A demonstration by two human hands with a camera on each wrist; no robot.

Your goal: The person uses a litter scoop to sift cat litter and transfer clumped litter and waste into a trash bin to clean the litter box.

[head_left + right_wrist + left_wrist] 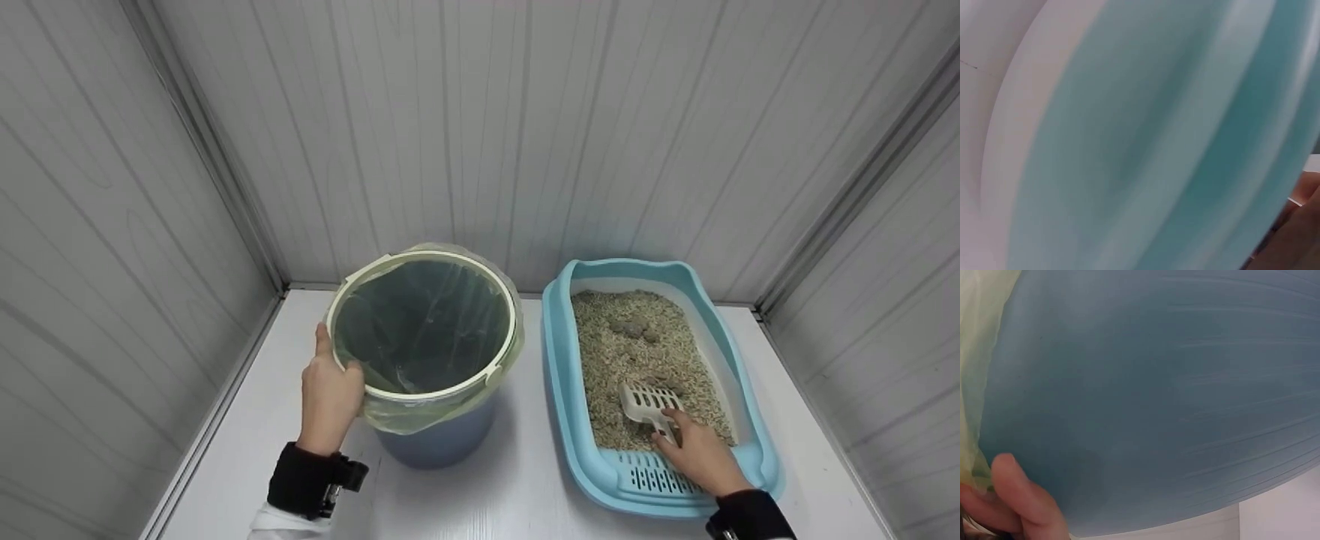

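My left hand [331,391] grips the near-left rim of a blue bin [1129,399], thumb over the edge and fingers outside. A thin yellow-green bag [409,415] lines the bin and folds over its pale rim ring [512,315]. On the right, my right hand [701,454] holds the handle of a white slotted scoop [646,403]. The scoop's head lies at the surface of the litter [637,356] in a light-blue litter box [562,420]. Darker clumps [634,328] sit in the litter beyond the scoop. In the right wrist view the box's side covers most of the hand.
Bin and litter box stand side by side on a white table [517,480], with a strip of table between them. Grey panelled walls [480,135] close in the back and both sides. A slotted ledge [656,474] forms the box's near end.
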